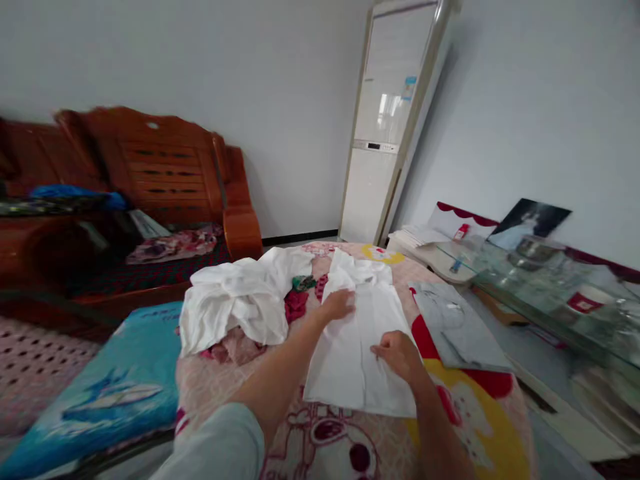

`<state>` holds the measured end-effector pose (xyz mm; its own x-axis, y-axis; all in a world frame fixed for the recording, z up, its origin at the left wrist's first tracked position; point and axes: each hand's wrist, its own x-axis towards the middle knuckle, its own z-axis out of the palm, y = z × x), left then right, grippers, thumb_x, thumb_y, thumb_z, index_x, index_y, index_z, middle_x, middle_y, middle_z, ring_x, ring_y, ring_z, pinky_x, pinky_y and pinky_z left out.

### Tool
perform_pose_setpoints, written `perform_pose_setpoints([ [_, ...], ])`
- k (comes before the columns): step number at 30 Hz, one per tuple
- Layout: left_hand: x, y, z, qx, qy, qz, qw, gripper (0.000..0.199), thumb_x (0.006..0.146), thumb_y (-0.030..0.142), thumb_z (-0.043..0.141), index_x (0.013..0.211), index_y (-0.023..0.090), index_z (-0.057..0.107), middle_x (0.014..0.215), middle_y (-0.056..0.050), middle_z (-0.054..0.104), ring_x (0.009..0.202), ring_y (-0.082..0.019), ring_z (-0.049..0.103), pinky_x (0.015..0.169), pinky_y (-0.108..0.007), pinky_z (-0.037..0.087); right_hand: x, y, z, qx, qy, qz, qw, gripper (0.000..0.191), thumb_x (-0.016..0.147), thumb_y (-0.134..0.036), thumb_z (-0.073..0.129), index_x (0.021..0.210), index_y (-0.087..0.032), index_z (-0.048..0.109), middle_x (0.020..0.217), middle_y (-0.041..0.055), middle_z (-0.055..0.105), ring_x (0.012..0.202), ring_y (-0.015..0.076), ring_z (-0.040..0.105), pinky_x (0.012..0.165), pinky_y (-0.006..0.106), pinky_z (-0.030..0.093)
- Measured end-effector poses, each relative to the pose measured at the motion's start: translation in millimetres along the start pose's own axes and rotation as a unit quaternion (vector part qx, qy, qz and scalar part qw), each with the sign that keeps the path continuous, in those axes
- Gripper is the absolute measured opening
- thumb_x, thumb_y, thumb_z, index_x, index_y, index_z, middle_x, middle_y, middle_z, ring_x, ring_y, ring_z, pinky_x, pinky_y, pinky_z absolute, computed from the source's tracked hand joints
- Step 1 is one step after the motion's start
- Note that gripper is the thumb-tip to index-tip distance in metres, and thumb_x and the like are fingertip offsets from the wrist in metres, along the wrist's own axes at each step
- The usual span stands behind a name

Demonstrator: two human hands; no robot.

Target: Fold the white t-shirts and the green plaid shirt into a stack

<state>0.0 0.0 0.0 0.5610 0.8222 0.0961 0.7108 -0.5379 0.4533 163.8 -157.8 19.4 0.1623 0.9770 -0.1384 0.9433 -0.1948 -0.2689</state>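
A white garment (363,380), apparently a shirt, lies flat with a crease or placket line down its middle and its upper end bunched at the far side. My left hand (339,305) rests on its upper left part, the fingers lying on the cloth. Lower down on the right side, my right hand (399,351) has thumb and fingers pressed together on the fabric in a pinch. Beside the garment on the left is a crumpled heap of white cloth (235,293). Pink cloth (240,347) and a dark red piece (296,305) show from beneath it.
A patterned pink cloth (475,440) covers the round table. Folded grey-white clothing (455,323) lies at its right edge, near a glass shelf (530,300) with cups. At left are a blue printed box or stool (125,387) and a wooden sofa (165,173). A standing air conditioner (375,173) is behind.
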Motion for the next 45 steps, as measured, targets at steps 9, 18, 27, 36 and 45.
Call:
perform_pose_setpoints([
  [9, 23.9, 53.8, 31.4, 0.006, -0.066, 0.049, 0.997, 0.044, 0.086, 0.025, 0.055, 0.130, 0.022, 0.055, 0.139, -0.008, 0.052, 0.131, -0.026, 0.045, 0.110, -0.045, 0.034, -9.3, 2.8, -1.0, -0.022, -0.050, -0.016, 0.998, 0.030, 0.068, -0.046, 0.070, 0.079, -0.018, 0.067, 0.085, 0.0080, 0.070, 0.078, 0.0198, 0.063, 0.060, 0.027, 0.033],
  [18, 32.2, 54.2, 46.7, 0.006, -0.049, 0.006, 0.999, 0.045, 0.090, 0.020, 0.043, 0.135, 0.016, 0.047, 0.147, -0.010, 0.042, 0.135, -0.020, 0.039, 0.115, -0.041, 0.026, -14.1, 2.6, -12.3, 0.094, -0.120, -0.021, 0.988, 0.015, 0.073, -0.019, 0.059, 0.058, -0.016, 0.060, 0.046, -0.0002, 0.056, 0.045, 0.0103, 0.053, 0.049, 0.021, 0.033],
  [27, 31.6, 58.7, 46.3, -0.003, -0.039, 0.006, 0.999, 0.050, 0.087, 0.021, 0.048, 0.138, 0.018, 0.044, 0.150, -0.009, 0.037, 0.137, -0.022, 0.037, 0.115, -0.046, 0.023, -9.2, -1.9, 2.1, 0.194, -0.119, -0.007, 0.974, 0.021, 0.074, -0.020, 0.055, 0.053, -0.017, 0.054, 0.037, -0.0028, 0.049, 0.032, 0.0087, 0.046, 0.038, 0.018, 0.033],
  [36, 22.9, 52.9, 42.9, -0.027, -0.014, 0.039, 0.999, 0.056, 0.083, 0.025, 0.058, 0.136, 0.012, 0.046, 0.148, -0.016, 0.038, 0.141, -0.026, 0.030, 0.115, -0.044, 0.026, -9.0, -1.5, 1.5, 0.280, -0.145, -0.015, 0.949, 0.021, 0.077, -0.029, 0.056, 0.060, -0.017, 0.054, 0.040, -0.0027, 0.053, 0.030, 0.0082, 0.045, 0.033, 0.017, 0.030],
  [45, -43.9, 16.5, 24.3, 0.089, -0.003, 0.087, 0.992, 0.056, 0.092, 0.039, 0.046, 0.143, 0.019, 0.037, 0.152, -0.015, 0.032, 0.141, -0.029, 0.028, 0.113, -0.050, 0.026, -3.1, 1.4, 7.7, 0.350, -0.175, -0.008, 0.920, 0.008, 0.068, -0.016, 0.054, 0.076, -0.018, 0.054, 0.043, -0.0063, 0.056, 0.031, 0.0076, 0.048, 0.034, 0.014, 0.030],
])
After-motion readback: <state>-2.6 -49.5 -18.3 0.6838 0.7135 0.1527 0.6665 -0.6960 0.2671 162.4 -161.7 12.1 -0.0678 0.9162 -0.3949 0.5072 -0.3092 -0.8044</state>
